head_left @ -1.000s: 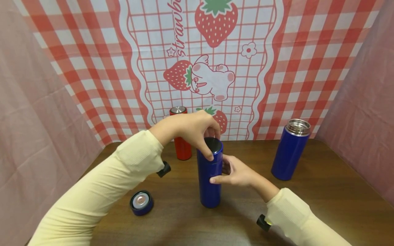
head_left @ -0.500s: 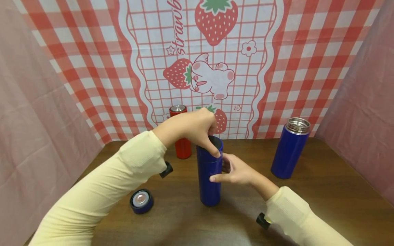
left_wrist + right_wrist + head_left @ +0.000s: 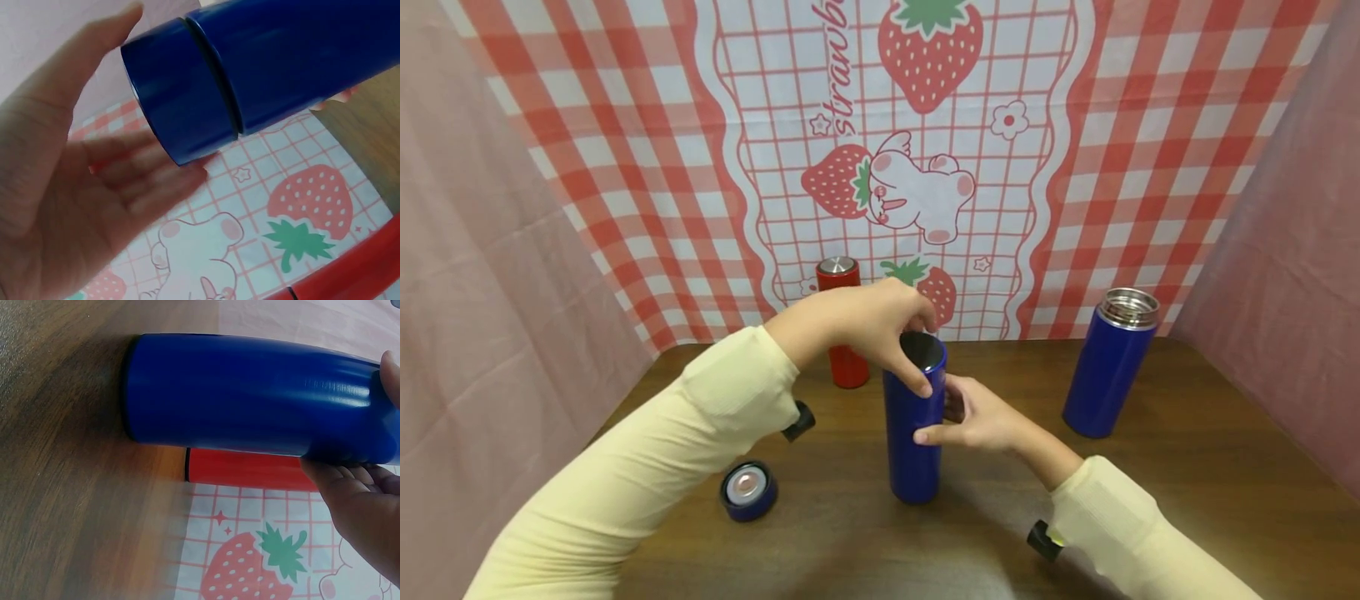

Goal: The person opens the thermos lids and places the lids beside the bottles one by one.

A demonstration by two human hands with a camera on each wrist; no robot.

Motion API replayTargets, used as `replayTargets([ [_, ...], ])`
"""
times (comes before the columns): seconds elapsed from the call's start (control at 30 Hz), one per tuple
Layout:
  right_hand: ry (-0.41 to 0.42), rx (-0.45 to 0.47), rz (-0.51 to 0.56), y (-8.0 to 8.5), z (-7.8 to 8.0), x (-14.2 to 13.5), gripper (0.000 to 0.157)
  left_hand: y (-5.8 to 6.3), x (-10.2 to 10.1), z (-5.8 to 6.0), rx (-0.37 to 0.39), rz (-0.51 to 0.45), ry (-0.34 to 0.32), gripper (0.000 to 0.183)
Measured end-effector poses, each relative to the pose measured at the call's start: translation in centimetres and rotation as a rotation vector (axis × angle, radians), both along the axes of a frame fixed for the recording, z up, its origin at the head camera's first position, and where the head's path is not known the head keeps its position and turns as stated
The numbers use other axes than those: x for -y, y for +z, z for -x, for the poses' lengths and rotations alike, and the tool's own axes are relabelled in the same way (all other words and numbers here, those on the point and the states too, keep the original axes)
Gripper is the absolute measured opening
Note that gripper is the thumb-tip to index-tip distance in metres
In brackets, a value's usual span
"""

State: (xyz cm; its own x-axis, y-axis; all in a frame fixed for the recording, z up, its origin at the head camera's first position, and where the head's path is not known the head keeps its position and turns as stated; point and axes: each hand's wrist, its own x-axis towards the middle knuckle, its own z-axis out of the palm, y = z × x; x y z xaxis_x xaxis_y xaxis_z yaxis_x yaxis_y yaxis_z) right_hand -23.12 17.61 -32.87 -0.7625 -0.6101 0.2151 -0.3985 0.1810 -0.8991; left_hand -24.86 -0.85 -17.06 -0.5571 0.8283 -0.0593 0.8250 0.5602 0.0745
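A tall blue thermos bottle (image 3: 913,450) stands upright on the table, its blue lid (image 3: 178,94) in place with a dark seam below it. My left hand (image 3: 880,321) is spread around the lid from above. In the left wrist view its thumb (image 3: 103,40) stands slightly off the lid, while the fairly straight fingers (image 3: 150,169) lie at the far side; whether they touch is unclear. My right hand (image 3: 981,421) grips the bottle's body from the right, thumb in front; in the right wrist view the fingers (image 3: 350,481) wrap underneath.
A red thermos (image 3: 848,367) with a steel-topped lid stands behind, partly hidden by the left hand. At the right is a lidless blue thermos (image 3: 1105,371) with a steel rim. A blue lid (image 3: 749,492) lies inside-up on the wooden table (image 3: 850,550) at the left.
My left thumb slid rightward along the lid's front, then came back slightly left and lower as the hand loosened. The right hand and bottle stay in place.
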Motion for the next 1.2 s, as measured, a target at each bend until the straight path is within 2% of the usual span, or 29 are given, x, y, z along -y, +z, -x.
replayTargets([
  [0.2, 0.012, 0.0, 0.003, -0.16, 0.04, 0.04, 0.062, 0.16, 0.35, 0.24, 0.126, -0.003, -0.113, 0.061],
  [0.37, 0.007, 0.004, 0.004, -0.2, 0.06, -0.03, 0.063, 0.41, 0.34, 0.34, 0.165, 0.008, -0.114, 0.058],
  [0.63, 0.007, 0.005, -0.001, -0.08, 0.11, -0.05, 0.063, 0.42, 0.3, 0.54, 0.178, -0.002, -0.073, 0.058],
  [0.93, 0.005, 0.013, 0.0, -0.04, 0.09, -0.05, 0.064, 0.41, 0.07, 0.93, 0.141, -0.021, -0.087, 0.056],
  [1.2, 0.0, -0.001, 0.001, -0.23, 0.23, -0.15, 0.062, 0.22, 0.11, 0.86, 0.127, -0.048, -0.067, 0.055],
])
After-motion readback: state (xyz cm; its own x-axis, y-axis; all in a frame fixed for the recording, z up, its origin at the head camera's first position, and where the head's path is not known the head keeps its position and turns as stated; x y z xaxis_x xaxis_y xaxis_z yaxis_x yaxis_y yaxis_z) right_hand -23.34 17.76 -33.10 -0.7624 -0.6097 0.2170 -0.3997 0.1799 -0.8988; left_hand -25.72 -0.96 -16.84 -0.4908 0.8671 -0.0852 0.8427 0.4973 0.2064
